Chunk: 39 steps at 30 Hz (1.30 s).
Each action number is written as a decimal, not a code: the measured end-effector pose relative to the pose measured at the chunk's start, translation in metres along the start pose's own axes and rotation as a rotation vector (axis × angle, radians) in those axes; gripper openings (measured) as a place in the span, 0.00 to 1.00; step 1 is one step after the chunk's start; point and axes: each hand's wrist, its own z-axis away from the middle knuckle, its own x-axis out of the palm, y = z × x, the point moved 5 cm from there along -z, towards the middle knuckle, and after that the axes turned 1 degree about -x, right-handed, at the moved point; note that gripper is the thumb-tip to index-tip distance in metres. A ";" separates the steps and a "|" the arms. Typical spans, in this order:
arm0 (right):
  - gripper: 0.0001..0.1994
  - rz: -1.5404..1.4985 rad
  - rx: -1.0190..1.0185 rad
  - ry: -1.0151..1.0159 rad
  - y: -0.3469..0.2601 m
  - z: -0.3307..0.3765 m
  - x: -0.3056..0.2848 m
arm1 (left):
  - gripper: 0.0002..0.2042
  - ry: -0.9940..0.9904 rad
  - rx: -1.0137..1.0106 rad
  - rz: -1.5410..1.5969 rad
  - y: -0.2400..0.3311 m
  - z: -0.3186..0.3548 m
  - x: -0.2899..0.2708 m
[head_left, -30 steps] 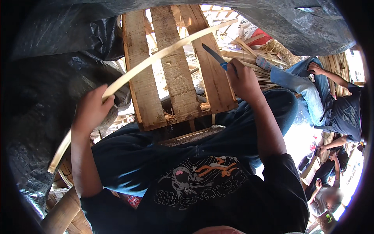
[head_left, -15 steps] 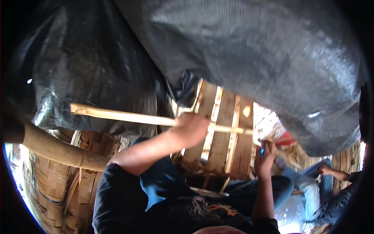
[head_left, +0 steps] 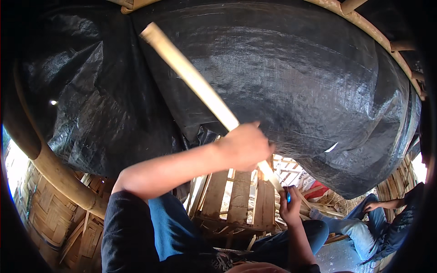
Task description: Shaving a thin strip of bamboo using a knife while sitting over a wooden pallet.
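Item: bamboo strip [head_left: 191,79], long, pale; my left hand [head_left: 246,145] clenched round it mid-length, top end raised vs. black tarp [head_left: 296,82]; my right hand [head_left: 291,204] grips blue-handled knife [head_left: 288,196] at lower end, over wooden pallet [head_left: 239,195]; trimming looks unfinished.

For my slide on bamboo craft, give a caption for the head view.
Left hand raises a bamboo strip against black tarp; right hand holds a blue-handled tool above a wooden pallet.
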 end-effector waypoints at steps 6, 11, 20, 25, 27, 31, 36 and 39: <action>0.13 -0.351 0.375 0.122 -0.015 -0.028 -0.021 | 0.36 0.695 -0.086 -0.045 -0.020 -0.007 -0.053; 0.17 -0.623 0.333 0.314 -0.059 -0.067 -0.035 | 0.46 1.123 -0.348 0.180 -0.033 0.010 -0.086; 0.17 -0.765 0.336 0.467 -0.082 -0.081 -0.071 | 0.37 0.635 -0.153 0.917 0.012 -0.028 -0.032; 0.15 -0.757 0.291 0.791 -0.064 -0.048 -0.130 | 0.38 0.414 -0.120 0.925 0.047 -0.033 0.021; 0.17 -0.770 0.250 0.920 -0.068 -0.035 -0.168 | 0.37 0.249 -0.146 0.948 0.064 -0.037 0.045; 0.18 -0.959 0.177 0.885 -0.066 -0.028 -0.215 | 0.36 0.268 -0.087 0.985 0.090 -0.038 0.075; 0.17 -1.233 0.033 0.752 -0.060 -0.021 -0.222 | 0.37 0.170 -0.019 1.097 0.122 -0.029 0.073; 0.16 -1.412 -0.042 0.721 -0.039 -0.017 -0.202 | 0.37 -0.322 -0.010 1.446 0.131 -0.004 0.058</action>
